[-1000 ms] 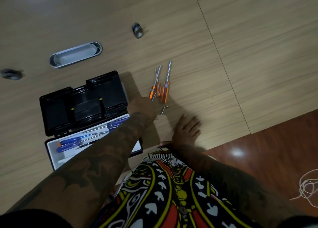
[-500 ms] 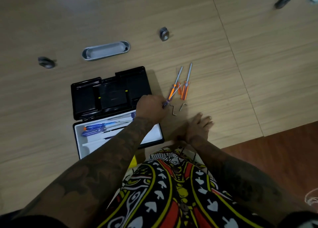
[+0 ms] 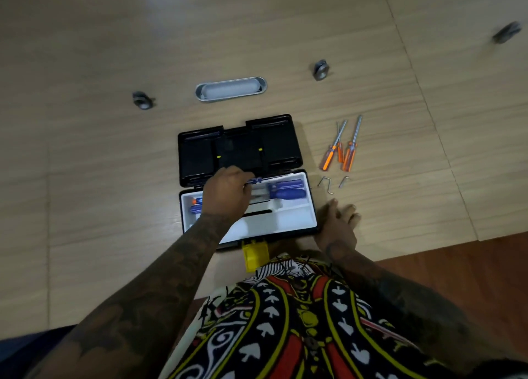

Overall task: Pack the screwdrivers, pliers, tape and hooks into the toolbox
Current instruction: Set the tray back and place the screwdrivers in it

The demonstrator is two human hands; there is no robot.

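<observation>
Moved since half a second ago: left hand (image 3: 228, 191) from the table beside the orange-handled screwdrivers (image 3: 340, 150) to above the white tray (image 3: 288, 221) of the toolbox (image 3: 243, 178), carrying a small blue-handled screwdriver (image 3: 255, 180).

Wooden table (image 3: 100, 164), light, with seams across it, taking most of the view. Dark red floor (image 3: 457, 258) at the lower right. Patterned shirt (image 3: 285, 321), black with red, yellow and white, at the bottom centre.

Toolbox open, black lid (image 3: 237, 147) laid back flat on the table, yellow latch (image 3: 255, 254) hanging at the near edge. Inside the tray, two larger blue-handled screwdrivers (image 3: 285, 190) lying across, handles to the right, and more blue handles (image 3: 196, 205) at the left end, partly hidden under the left hand.

Left hand closed on the small blue-handled screwdriver, its handle end sticking out to the right of the fingers. Right hand (image 3: 338, 221) flat on the table, fingers spread, empty, just beside the right wall of the toolbox.

Oval metal dish (image 3: 231, 89) on the table beyond the lid. Three small dark round objects, blurred, at left (image 3: 142, 100), centre right (image 3: 320, 69) and far right (image 3: 506, 32).

Orange-handled screwdrivers, three, lying together to the right of the lid, tips pointing away. Two small metal hooks (image 3: 326, 183) between them and the right hand, apart from both.
</observation>
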